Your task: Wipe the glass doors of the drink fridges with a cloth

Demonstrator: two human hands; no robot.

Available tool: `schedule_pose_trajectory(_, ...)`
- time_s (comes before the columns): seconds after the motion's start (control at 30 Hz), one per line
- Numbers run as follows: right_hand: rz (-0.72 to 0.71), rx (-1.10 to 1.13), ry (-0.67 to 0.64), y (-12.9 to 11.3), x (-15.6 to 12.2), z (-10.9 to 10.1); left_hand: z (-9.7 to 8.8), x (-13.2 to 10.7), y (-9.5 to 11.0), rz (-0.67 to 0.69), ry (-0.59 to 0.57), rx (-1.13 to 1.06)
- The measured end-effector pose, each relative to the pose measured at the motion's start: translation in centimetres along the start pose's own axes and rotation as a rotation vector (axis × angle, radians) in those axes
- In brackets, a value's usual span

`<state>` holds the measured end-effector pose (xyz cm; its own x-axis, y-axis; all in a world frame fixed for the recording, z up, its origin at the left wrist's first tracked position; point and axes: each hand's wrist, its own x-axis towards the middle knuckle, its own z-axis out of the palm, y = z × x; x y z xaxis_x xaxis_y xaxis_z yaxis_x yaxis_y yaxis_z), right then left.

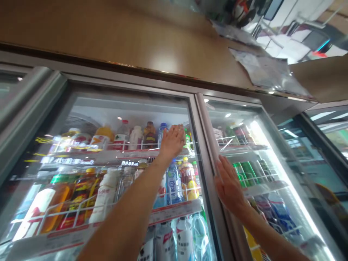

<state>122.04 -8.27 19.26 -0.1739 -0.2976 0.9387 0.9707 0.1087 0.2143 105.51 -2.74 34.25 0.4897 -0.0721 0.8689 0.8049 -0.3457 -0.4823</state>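
My left hand (172,139) reaches up to the glass door (130,96) of a drinks fridge, fingers stretched out toward the pane. Whether the whole palm touches the glass, I cannot tell. Lower and to the right, my right hand (230,185) lies with straight fingers against the metal door frame (208,130) between two glass doors. Behind the left pane stand rows of bottles, among them a blue-labelled water bottle (174,183), a white bottle (105,195) and an amber bottle with a green cap (56,203). My left forearm hides part of the middle shelf.
Green cans (248,172) stand behind the right pane, beside a bright light strip (282,192). Above the fridge runs a brown wooden panel (122,36), with a clear plastic sheet (272,72) at its right. Another glass door (307,152) is at the far right.
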Motion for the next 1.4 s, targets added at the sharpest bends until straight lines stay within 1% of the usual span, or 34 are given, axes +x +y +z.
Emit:
schedule_pose_trajectory(0.07,0.005,0.015,0.007,1.0,-0.2,0.0,0.6,0.5,1.1,-0.006,0.007,0.003)
schedule_pose_trajectory(0.13,0.006,0.016,0.002,1.5,-0.4,0.1,0.7,0.3,1.7,0.071,-0.009,-0.004)
schedule_pose_trajectory(0.17,0.006,0.014,-0.004,1.6,-0.4,0.2,0.5,0.1,1.4,0.101,-0.018,-0.006)
schedule_pose_trajectory(0.2,0.007,0.014,-0.011,1.5,-0.4,0.4,0.0,-0.3,0.6,0.098,-0.020,-0.002)
schedule_pose_trajectory(0.23,0.006,0.018,-0.018,1.3,-0.3,0.6,-0.7,-0.7,-0.8,0.055,-0.013,0.010)
schedule_pose_trajectory(0.27,0.004,0.024,-0.022,1.0,-0.1,0.9,-1.5,-1.2,-2.5,-0.021,0.004,0.027)
schedule_pose_trajectory(0.33,-0.005,0.041,-0.024,0.0,0.6,1.7,-3.4,-2.3,-5.9,-0.220,0.055,0.074)
schedule_pose_trajectory(0.37,-0.005,0.048,-0.027,-0.5,1.0,2.2,-4.0,-2.9,-7.0,-0.296,0.075,0.094)
schedule_pose_trajectory(0.4,0.001,0.052,-0.031,-1.2,1.6,2.7,-4.5,-3.7,-7.5,-0.335,0.081,0.108)
schedule_pose_trajectory(0.43,0.012,0.053,-0.039,-1.8,2.1,3.4,-4.6,-4.4,-7.4,-0.330,0.074,0.115)
schedule_pose_trajectory(0.47,0.025,0.053,-0.054,-2.4,2.6,4.1,-4.5,-5.2,-6.9,-0.286,0.054,0.115)
schedule_pose_trajectory(0.53,0.040,0.046,-0.102,-3.6,3.6,5.5,-4.0,-6.7,-5.8,-0.152,0.003,0.106)
schedule_pose_trajectory(0.57,0.038,0.040,-0.131,-4.1,4.0,6.1,-3.8,-7.5,-5.8,-0.110,-0.013,0.107)
schedule_pose_trajectory(0.6,0.034,0.033,-0.156,-4.5,4.2,6.6,-4.0,-8.2,-6.6,-0.108,-0.016,0.117)
schedule_pose_trajectory(0.63,0.035,0.022,-0.173,-4.9,4.4,7.0,-4.5,-9.0,-8.1,-0.153,-0.003,0.137)
schedule_pose_trajectory(0.67,0.041,0.009,-0.180,-5.2,4.4,7.3,-5.3,-9.8,-10.1,-0.235,0.023,0.164)
schedule_pose_trajectory(0.73,0.055,-0.011,-0.168,-6.1,4.2,7.8,-7.2,-11.2,-14.5,-0.445,0.097,0.221)
schedule_pose_trajectory(0.77,0.050,-0.012,-0.158,-6.7,4.0,8.0,-8.0,-11.8,-16.2,-0.534,0.133,0.244)
schedule_pose_trajectory(0.8,0.034,-0.007,-0.147,-7.3,3.8,8.3,-8.5,-12.3,-17.3,-0.592,0.156,0.258)
schedule_pose_trajectory(0.83,0.012,0.003,-0.140,-8.1,3.7,8.5,-8.6,-12.7,-17.8,-0.607,0.160,0.264)
schedule_pose_trajectory(0.87,-0.010,0.017,-0.135,-9.0,3.6,8.8,-8.5,-13.0,-17.6,-0.577,0.144,0.260)
schedule_pose_trajectory(0.93,-0.029,0.043,-0.139,-10.5,3.7,9.3,-7.8,-13.6,-16.7,-0.433,0.073,0.234)
schedule_pose_trajectory(0.97,-0.020,0.051,-0.147,-11.0,3.9,9.5,-7.6,-13.9,-16.5,-0.360,0.036,0.220)
schedule_pose_trajectory(1.0,-0.001,0.053,-0.153,-11.3,4.0,9.6,-7.6,-14.3,-16.7,-0.319,0.012,0.213)
schedule_pose_trajectory(1.03,0.022,0.047,-0.156,-11.3,4.2,9.7,-7.8,-14.8,-17.4,-0.319,0.007,0.216)
schedule_pose_trajectory(1.07,0.048,0.036,-0.154,-11.3,4.3,9.6,-8.3,-15.3,-18.5,-0.360,0.020,0.228)
schedule_pose_trajectory(1.13,0.082,0.006,-0.142,-10.9,4.2,9.4,-9.3,-16.2,-20.7,-0.495,0.076,0.259)
schedule_pose_trajectory(1.17,0.085,-0.005,-0.134,-10.9,4.0,9.2,-9.6,-16.4,-21.3,-0.545,0.099,0.268)
schedule_pose_trajectory(1.2,0.077,-0.011,-0.131,-11.0,3.8,9.0,-9.6,-16.5,-21.3,-0.558,0.107,0.268)
schedule_pose_trajectory(1.23,0.059,-0.011,-0.135,-11.3,3.6,8.9,-9.3,-16.5,-20.6,-0.524,0.097,0.256)
schedule_pose_trajectory(1.27,0.035,-0.008,-0.142,-11.7,3.4,8.7,-8.8,-16.3,-19.4,-0.446,0.071,0.235)
schedule_pose_trajectory(1.37,-0.010,-0.018,-0.166,-12.7,2.9,8.2,-7.1,-15.1,-14.8,-0.132,-0.025,0.152)
schedule_pose_trajectory(1.4,-0.005,-0.031,-0.165,-12.7,2.8,7.9,-6.9,-14.6,-13.9,-0.069,-0.040,0.131)
